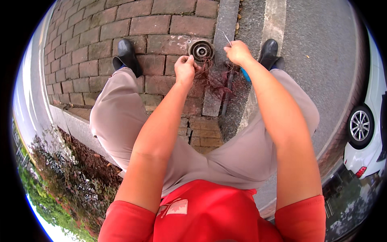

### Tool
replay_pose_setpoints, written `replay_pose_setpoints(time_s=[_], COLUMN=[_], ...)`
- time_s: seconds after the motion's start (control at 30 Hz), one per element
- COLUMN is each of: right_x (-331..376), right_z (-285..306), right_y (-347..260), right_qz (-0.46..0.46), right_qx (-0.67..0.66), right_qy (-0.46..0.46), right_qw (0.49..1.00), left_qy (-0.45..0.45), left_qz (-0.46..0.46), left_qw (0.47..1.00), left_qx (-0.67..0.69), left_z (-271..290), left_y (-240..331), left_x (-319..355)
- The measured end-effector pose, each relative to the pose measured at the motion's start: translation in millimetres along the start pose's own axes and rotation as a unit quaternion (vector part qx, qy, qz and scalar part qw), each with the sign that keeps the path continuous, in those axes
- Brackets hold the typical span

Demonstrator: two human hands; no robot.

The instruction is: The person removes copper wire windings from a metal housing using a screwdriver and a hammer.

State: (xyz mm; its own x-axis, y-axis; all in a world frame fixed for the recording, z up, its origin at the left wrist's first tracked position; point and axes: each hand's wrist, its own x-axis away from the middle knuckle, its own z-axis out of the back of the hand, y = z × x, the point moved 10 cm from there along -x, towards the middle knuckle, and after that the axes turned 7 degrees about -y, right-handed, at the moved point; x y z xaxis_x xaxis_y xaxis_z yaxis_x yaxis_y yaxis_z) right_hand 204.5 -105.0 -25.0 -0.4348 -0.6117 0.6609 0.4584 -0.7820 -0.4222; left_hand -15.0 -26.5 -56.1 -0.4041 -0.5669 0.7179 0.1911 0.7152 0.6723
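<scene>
Head view: a brick pavement (117, 30) of worn, reddish rectangular blocks, greenish in places, fills the upper left and centre of the frame. A grey kerb strip (227, 20) runs down from the top centre, and right of it lies dark asphalt (318, 48) with 1 faded white stripe (275, 20).

At upper centre, a round metal part (201, 51) with concentric rings rests on the bricks just left of the kerb strip. Directly below it, a tangle of reddish strands (217, 80) spreads across bricks and kerb. The left hand (185, 69) is at the part's lower left; its thumb and index finger are drawn close together, but I cannot tell whether they pinch a strand. The right hand (238, 52), right of the part, has its fingers curled around a thin pointed tool (226, 38) that angles toward the upper left. A blue object (245, 75) shows partly beside the right forearm.

2 dark boots stand apart, 1 on the bricks and 1 on the asphalt side. The setting is outdoors: shrubs (60, 177) at lower left, a pale road (26, 92) at far left, a white car (360, 159) at the right edge.
</scene>
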Motion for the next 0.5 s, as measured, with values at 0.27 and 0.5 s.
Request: replay_pose_setpoints(time_s=[0.27,0.5], right_x=[-41,-2], right_z=[-95,-153], right_y=[24,84], right_qz=[-0.087,-0.258], right_qx=[-0.312,-0.528], right_qy=[-0.105,-0.027], right_qw=[0.94,0.809], left_qy=[-0.001,0.073], left_qz=[-0.098,0.005], left_qw=[0.995,0.996], left_qx=[0.027,0.058], left_z=[-30,-26], left_y=[25,13], left_x=[-15,-18])
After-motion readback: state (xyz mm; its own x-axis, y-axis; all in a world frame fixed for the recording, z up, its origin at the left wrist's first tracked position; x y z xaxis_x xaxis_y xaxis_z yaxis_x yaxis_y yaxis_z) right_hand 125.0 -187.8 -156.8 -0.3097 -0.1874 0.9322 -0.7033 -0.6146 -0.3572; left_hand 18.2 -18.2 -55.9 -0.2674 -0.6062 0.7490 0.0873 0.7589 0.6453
